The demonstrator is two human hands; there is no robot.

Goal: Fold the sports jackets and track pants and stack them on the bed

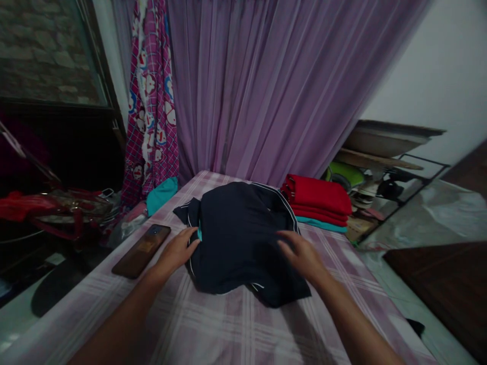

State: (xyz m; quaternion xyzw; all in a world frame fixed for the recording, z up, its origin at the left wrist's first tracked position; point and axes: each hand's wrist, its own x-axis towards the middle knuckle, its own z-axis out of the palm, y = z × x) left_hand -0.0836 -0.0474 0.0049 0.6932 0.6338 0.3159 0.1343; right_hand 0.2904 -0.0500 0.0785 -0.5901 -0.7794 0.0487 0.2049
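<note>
A dark navy garment with white piping lies crumpled on a plaid cloth-covered surface. A small bit of teal shows at its left edge. Against that left edge rests my left hand, thumb and fingers apart, fingertips at the fabric. Over the garment's right side is my right hand, its fingers spread with nothing in them. Whether the right fingertips touch the cloth I cannot tell. The garment's exact kind is unclear in its bunched state.
A phone lies left of my left forearm. Behind on the right sits a folded red stack with teal cloth at the bottom. Another teal cloth is at the left edge. Purple curtains hang behind; a cluttered rack stands right.
</note>
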